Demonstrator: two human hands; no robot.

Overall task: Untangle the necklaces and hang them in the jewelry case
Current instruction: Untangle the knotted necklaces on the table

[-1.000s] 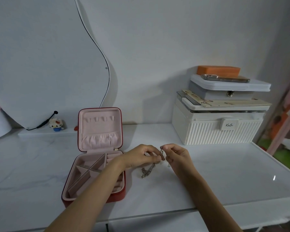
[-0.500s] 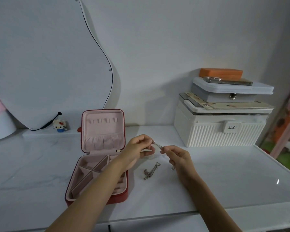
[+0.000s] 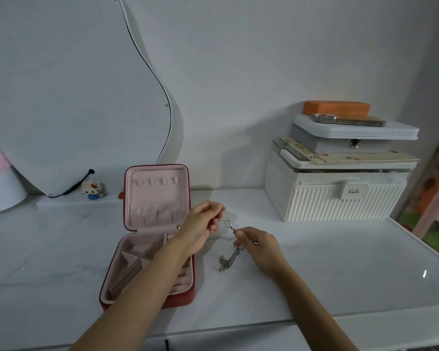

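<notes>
Necklaces [image 3: 229, 245] pinched by both hands, jewelry case [image 3: 147, 259] seemingly empty

White ribbed box [image 3: 340, 201] w/ grey case [image 3: 350, 138], phone [image 3: 347, 120], orange block [image 3: 337, 108] stacked; mirror [image 3: 74, 97], toy [image 3: 93, 190] left.

Bench [image 3: 340, 274] bare right of hands and along front edge: wide passage there. Open jewelry case [image 3: 147, 262] blocks left-centre; upright lid [image 3: 156, 196] walls off rear behind it. Left hand [image 3: 203, 221] and forearm lie across case's right edge. Right hand [image 3: 259, 243] just right of chain heap [image 3: 227, 260], chain stretched between hands. Stacked white boxes [image 3: 340, 198] fill far right rear. Mirror [image 3: 74, 97] and small figurine [image 3: 93, 190] occupy far left rear. Bare strip left of case.
</notes>
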